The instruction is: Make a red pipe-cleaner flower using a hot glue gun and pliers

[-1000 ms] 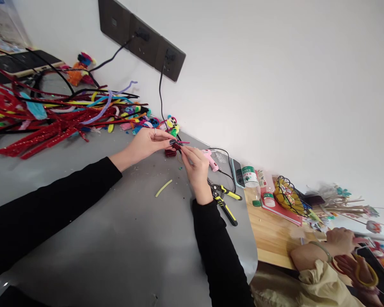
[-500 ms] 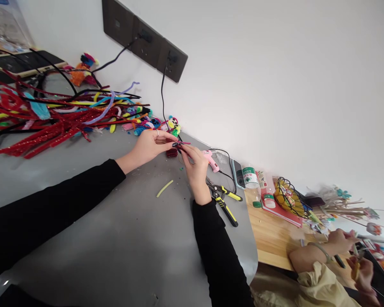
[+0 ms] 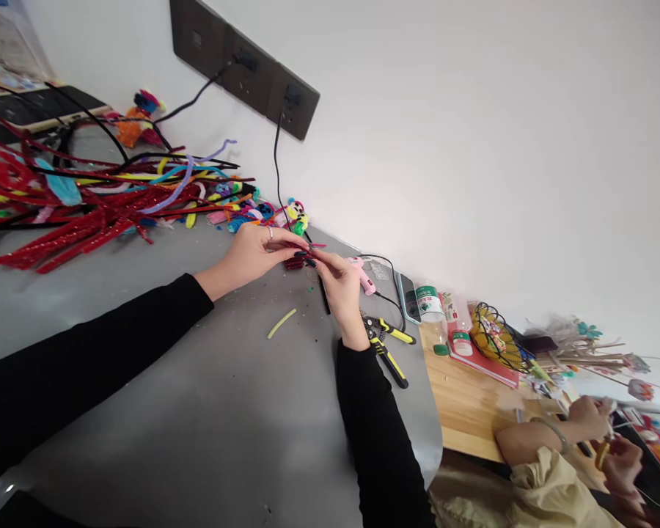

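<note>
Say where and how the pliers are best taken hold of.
Probably by both handles of the pliers, coming from the picture's lower right: the handles spread apart toward that side, lying on the table, while the other end sits close to the right grip.

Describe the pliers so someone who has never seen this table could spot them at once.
Start at the big grey tabletop and follow it to the picture's right, near where light wood begins. Just beyond the right hand, the pliers lie with their handles spread. Their black-and-yellow handles set them apart from the pink glue gun close by.
</note>
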`<act>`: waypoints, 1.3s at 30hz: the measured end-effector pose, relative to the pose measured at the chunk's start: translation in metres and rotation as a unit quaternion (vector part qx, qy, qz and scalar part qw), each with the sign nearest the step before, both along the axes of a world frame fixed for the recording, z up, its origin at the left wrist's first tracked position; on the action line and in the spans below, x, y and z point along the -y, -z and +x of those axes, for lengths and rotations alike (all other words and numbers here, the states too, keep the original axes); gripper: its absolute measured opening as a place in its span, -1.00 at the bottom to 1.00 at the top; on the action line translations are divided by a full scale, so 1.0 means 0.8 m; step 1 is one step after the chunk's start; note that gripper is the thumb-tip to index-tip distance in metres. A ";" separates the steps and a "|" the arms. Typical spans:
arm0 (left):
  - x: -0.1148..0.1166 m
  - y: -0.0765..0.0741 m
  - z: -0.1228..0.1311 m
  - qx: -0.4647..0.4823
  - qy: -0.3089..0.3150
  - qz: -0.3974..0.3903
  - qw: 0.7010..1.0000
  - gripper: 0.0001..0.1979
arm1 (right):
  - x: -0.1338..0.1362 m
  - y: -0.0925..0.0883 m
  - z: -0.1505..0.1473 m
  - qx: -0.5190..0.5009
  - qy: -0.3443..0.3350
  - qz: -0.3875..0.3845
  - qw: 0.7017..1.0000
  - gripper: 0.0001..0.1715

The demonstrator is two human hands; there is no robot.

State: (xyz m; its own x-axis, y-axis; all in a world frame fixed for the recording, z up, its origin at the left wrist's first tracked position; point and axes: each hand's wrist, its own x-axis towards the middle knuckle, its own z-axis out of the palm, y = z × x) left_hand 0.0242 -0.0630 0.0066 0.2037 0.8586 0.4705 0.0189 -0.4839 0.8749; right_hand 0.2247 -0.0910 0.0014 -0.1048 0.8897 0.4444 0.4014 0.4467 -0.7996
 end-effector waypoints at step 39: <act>-0.003 0.003 -0.004 -0.102 -0.062 0.122 0.985 -0.77 | 0.004 -0.004 0.004 0.111 0.020 0.014 0.993 -0.79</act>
State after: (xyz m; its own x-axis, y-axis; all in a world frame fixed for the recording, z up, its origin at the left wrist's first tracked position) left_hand 0.0212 -0.0604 0.0043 0.2156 0.7488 0.6268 0.2542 -0.6628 0.7043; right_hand 0.2277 -0.0941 0.0046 -0.1674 0.8826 0.4393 0.5852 0.4476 -0.6761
